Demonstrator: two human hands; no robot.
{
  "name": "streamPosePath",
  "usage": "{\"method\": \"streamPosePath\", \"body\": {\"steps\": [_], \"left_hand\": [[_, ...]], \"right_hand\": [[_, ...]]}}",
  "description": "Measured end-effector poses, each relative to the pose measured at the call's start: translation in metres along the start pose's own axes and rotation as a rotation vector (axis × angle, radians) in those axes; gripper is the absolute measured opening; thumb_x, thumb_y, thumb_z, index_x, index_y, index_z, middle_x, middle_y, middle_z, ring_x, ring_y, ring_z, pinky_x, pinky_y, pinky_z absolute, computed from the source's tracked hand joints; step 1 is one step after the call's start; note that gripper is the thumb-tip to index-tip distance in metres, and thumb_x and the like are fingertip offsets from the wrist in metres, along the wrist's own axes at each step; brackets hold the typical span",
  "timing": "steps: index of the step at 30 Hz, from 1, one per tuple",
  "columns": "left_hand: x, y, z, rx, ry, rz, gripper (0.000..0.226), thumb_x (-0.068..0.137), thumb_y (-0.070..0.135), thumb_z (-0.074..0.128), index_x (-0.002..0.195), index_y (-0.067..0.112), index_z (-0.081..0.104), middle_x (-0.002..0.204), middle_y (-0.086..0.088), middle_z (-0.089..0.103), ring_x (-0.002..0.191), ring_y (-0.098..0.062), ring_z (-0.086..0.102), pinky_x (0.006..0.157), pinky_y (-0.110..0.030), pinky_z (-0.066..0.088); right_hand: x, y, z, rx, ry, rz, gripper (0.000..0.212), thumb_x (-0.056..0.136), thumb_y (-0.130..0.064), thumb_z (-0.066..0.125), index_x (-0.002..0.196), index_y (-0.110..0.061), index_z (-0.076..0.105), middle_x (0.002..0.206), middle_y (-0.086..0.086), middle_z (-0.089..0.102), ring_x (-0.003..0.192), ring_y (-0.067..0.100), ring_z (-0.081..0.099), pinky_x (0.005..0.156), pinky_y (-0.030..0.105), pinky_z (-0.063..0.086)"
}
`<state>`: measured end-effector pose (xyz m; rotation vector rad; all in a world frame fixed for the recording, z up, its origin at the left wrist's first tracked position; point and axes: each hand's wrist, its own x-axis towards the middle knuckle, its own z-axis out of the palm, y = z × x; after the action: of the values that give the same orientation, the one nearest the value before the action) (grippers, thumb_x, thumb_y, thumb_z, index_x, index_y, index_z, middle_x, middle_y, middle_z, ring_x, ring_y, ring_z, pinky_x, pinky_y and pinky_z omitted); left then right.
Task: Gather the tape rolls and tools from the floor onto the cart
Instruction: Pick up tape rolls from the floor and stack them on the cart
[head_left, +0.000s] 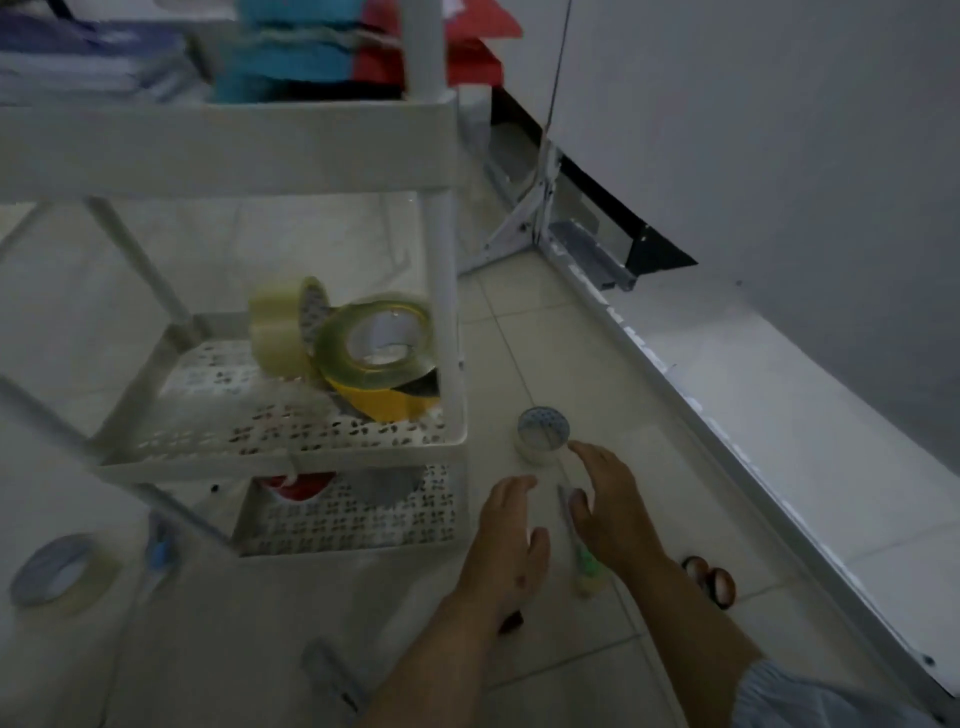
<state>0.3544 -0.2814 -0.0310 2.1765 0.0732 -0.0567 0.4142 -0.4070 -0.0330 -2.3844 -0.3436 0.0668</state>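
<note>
A white cart (452, 312) stands at the left; its middle shelf holds a clear tape roll (278, 327), a greenish roll (376, 338) and a yellow-black roll (389, 400). On the floor to the cart's right sits a small clear tape roll (542, 434). My right hand (605, 499) hovers open just below it, over a green-handled screwdriver (579, 551). My left hand (511, 540) is open beside it, empty. Another tape roll (60, 569) lies on the floor at the far left, near a blue-handled tool (161, 545). A grey tool (332, 675) lies near my left forearm.
The cart's bottom shelf (353, 519) holds a red-white item (293, 486). Its top shelf carries folded blue and red cloth (311, 57). A white cabinet base (753, 415) runs along the right. A small dark reddish object (711, 579) lies by my right forearm.
</note>
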Motion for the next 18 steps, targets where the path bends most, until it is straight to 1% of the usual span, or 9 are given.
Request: {"method": "streamPosePath", "body": {"steps": [3,5,8,10,12,14,15,16,18], "left_hand": [[0.035,-0.018,0.017,0.05,-0.048,-0.079,0.055,0.093,0.017,0.043,0.141,0.007,0.016,0.152,-0.008,0.014,0.14,-0.021,0.017,0.115,-0.025,0.013],[0.057,-0.027,0.024,0.082,-0.082,-0.115,0.06,0.094,0.018,0.042,0.142,0.003,0.008,0.154,-0.012,0.007,0.143,-0.022,0.009,0.112,-0.021,0.004],[0.085,-0.037,0.031,0.065,-0.12,-0.16,0.066,0.094,0.026,0.041,0.141,0.0,0.003,0.155,-0.015,0.001,0.144,-0.024,0.003,0.112,-0.022,0.002],[0.104,-0.043,0.035,0.014,-0.107,-0.205,0.066,0.093,0.024,0.044,0.141,0.001,0.004,0.154,-0.013,0.003,0.143,-0.023,0.005,0.11,-0.019,0.006],[0.12,-0.049,0.04,-0.035,-0.085,-0.225,0.062,0.093,0.014,0.046,0.141,0.002,0.008,0.149,-0.006,0.011,0.139,-0.017,0.012,0.096,-0.004,0.009],[0.136,-0.052,0.047,-0.098,-0.061,-0.232,0.059,0.092,0.011,0.048,0.14,0.003,0.013,0.139,0.003,0.016,0.132,-0.01,0.017,0.093,-0.004,0.013],[0.143,-0.052,0.05,-0.139,-0.054,-0.251,0.058,0.091,0.011,0.049,0.139,0.004,0.016,0.139,0.004,0.019,0.131,-0.011,0.02,0.095,-0.008,0.02],[0.149,-0.052,0.052,-0.181,-0.051,-0.277,0.058,0.091,0.01,0.051,0.138,0.004,0.019,0.137,0.003,0.024,0.129,-0.012,0.025,0.091,-0.01,0.025],[0.16,-0.057,0.058,-0.266,-0.036,-0.333,0.053,0.088,0.009,0.055,0.133,0.005,0.028,0.138,-0.007,0.037,0.127,-0.022,0.038,0.088,-0.019,0.035]], "right_hand": [[0.026,0.026,0.005,0.025,-0.03,-0.004,0.055,0.078,0.01,0.053,0.131,0.002,0.038,0.131,0.025,0.046,0.122,0.038,0.041,0.1,0.03,0.026],[0.041,0.045,0.014,0.051,-0.046,0.024,0.06,0.08,0.008,0.053,0.135,0.0,0.032,0.141,0.022,0.037,0.13,0.035,0.034,0.107,0.032,0.023],[0.058,0.067,0.029,0.116,-0.109,0.089,0.064,0.082,0.001,0.054,0.139,-0.004,0.024,0.147,0.018,0.027,0.136,0.031,0.025,0.112,0.032,0.018],[0.069,0.08,0.04,0.148,-0.173,0.109,0.069,0.081,-0.011,0.055,0.14,-0.004,0.022,0.148,0.018,0.026,0.137,0.032,0.023,0.116,0.039,0.017],[0.081,0.105,0.06,0.178,-0.22,0.149,0.075,0.075,-0.031,0.049,0.14,-0.006,0.023,0.147,0.019,0.028,0.137,0.033,0.024,0.113,0.049,0.023],[0.092,0.122,0.074,0.209,-0.22,0.19,0.079,0.074,-0.041,0.044,0.141,-0.006,0.022,0.147,0.019,0.027,0.137,0.033,0.024,0.111,0.052,0.026],[0.094,0.115,0.07,0.223,-0.209,0.209,0.078,0.077,-0.042,0.045,0.142,-0.006,0.019,0.15,0.017,0.023,0.139,0.032,0.021,0.113,0.051,0.023],[0.097,0.101,0.063,0.246,-0.201,0.23,0.077,0.083,-0.039,0.048,0.143,-0.006,0.013,0.153,0.014,0.017,0.141,0.029,0.015,0.116,0.046,0.016],[0.105,0.104,0.071,0.31,-0.203,0.253,0.072,0.091,-0.024,0.05,0.144,-0.005,0.004,0.154,0.009,0.008,0.142,0.023,0.008,0.115,0.031,0.009]]}}
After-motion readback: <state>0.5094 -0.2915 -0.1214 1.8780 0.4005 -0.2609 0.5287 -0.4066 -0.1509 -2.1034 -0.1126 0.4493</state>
